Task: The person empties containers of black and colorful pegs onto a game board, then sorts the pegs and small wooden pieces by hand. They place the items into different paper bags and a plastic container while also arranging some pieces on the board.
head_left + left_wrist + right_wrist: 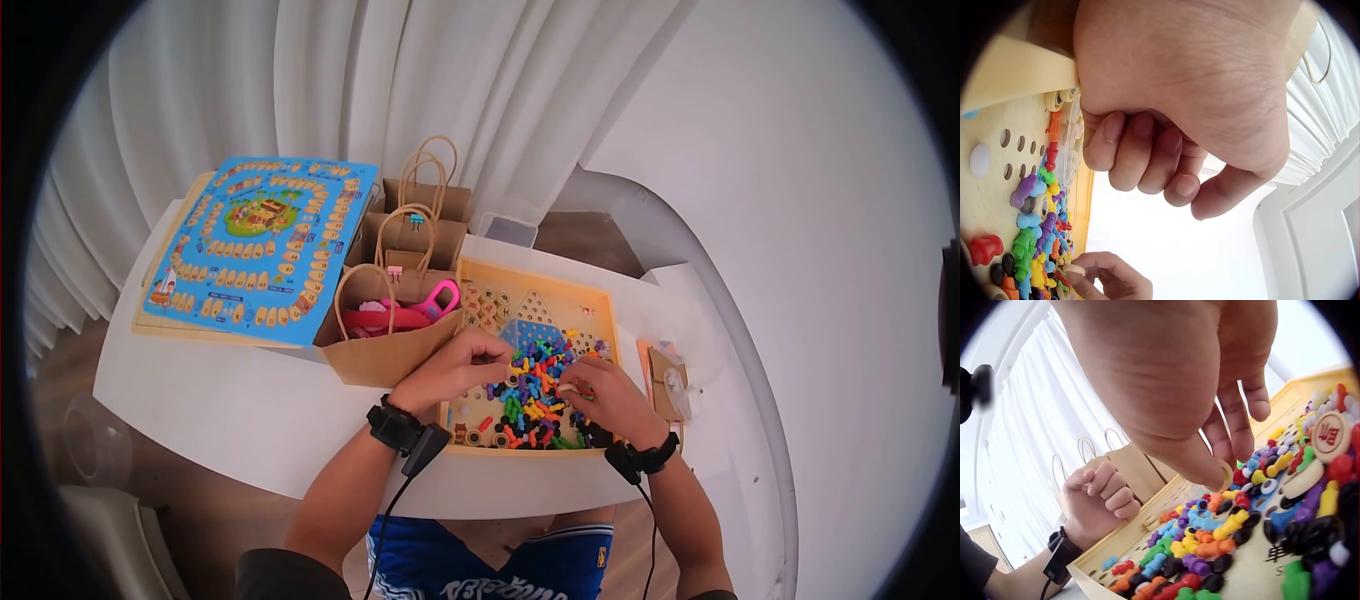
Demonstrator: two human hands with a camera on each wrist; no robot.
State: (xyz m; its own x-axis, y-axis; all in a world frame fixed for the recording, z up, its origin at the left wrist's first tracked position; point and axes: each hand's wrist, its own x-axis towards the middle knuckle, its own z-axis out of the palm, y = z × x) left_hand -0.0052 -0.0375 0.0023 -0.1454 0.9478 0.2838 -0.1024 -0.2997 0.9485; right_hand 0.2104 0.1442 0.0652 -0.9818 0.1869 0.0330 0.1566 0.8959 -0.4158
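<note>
My right hand (612, 398) pinches a pale wooden disc (1227, 475) between thumb and fingers, just above a heap of colourful pegs (530, 400) in the wooden tray (530, 451). The disc (1074, 269) also shows edge-on in the left wrist view. Over the tray's left side hovers my left hand (468, 366), its fingers curled toward the palm; nothing shows in them, though the palm's inside is hidden. Among the pegs lie black pieces and more wooden discs, one with a red character (1330, 436).
Left of the tray stand paper bags (392, 350) with looped handles, the nearest holding pink and red items. A blue board game sheet (265, 245) lies at the table's left. Past the tray's right edge are a brown packet (664, 385) and clear plastic.
</note>
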